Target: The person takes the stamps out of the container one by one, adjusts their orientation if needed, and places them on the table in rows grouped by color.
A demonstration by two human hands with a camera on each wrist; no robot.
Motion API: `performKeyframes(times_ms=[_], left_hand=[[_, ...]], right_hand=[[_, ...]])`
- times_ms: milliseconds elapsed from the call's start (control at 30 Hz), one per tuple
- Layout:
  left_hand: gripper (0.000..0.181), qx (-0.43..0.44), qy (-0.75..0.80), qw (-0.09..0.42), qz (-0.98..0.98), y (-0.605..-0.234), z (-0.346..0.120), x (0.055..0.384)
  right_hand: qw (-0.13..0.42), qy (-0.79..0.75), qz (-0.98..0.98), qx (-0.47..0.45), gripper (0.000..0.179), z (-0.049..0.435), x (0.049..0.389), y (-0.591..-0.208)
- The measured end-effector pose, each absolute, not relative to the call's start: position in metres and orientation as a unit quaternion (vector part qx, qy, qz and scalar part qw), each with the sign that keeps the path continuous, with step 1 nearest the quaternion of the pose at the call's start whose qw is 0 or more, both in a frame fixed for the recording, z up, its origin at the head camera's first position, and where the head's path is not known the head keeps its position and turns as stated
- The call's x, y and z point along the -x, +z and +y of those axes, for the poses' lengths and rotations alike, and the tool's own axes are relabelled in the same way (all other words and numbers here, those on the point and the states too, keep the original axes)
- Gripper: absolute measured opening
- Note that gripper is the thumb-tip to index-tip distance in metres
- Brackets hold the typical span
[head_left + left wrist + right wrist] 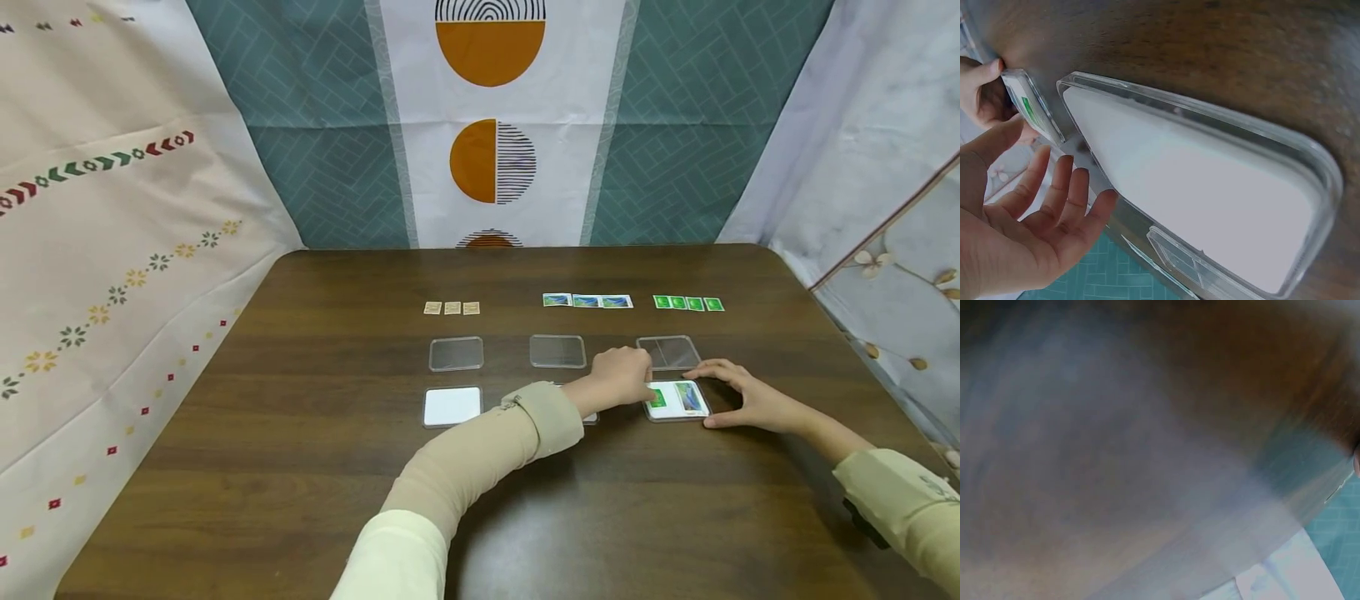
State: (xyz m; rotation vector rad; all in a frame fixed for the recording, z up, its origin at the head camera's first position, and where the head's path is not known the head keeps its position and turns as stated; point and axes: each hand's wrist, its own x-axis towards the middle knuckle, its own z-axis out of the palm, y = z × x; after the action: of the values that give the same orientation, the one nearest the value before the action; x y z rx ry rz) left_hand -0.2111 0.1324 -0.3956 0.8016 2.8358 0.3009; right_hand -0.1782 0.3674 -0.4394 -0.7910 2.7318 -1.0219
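On the table's right side lies a clear plastic case (pixel 677 417) with a white insert. It bears a landscape picture (pixel 690 397) and a green picture (pixel 657 398). My left hand (pixel 617 377) reaches across to the green picture, its fingertips at the picture's left edge. In the left wrist view that hand (pixel 1041 231) has its fingers loosely spread. My right hand (pixel 742 402) grips the case's right end, thumb at the near corner and fingers at the far one. Another white-filled case (pixel 1191 181) lies below my left wrist. The right wrist view is mostly blurred.
Three clear lids, left (pixel 456 354), middle (pixel 557 352) and right (pixel 667 352), lie behind the cases. Farther back are rows of tan squares (pixel 452 308), landscape pictures (pixel 587 301) and green pictures (pixel 687 303). A white-filled case (pixel 452 407) lies to the left.
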Motion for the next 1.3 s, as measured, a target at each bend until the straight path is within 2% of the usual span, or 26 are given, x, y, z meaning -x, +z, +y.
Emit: performKeyframes(times_ms=[567, 900, 1300], left_hand=[[0.03, -0.245, 0.064, 0.093, 0.963, -0.398, 0.138, 0.208], [0.019, -0.248, 0.047, 0.081, 0.964, -0.401, 0.143, 0.205], [0.019, -0.234, 0.023, 0.1, 0.967, -0.398, 0.15, 0.204]], right_hand=[[0.045, -0.326, 0.906, 0.265, 0.061, 0.366, 0.176, -0.443], [0.033, -0.323, 0.907, 0.269, 0.062, 0.366, 0.177, -0.444], [0.029, -0.321, 0.906, 0.273, 0.062, 0.365, 0.176, -0.444]])
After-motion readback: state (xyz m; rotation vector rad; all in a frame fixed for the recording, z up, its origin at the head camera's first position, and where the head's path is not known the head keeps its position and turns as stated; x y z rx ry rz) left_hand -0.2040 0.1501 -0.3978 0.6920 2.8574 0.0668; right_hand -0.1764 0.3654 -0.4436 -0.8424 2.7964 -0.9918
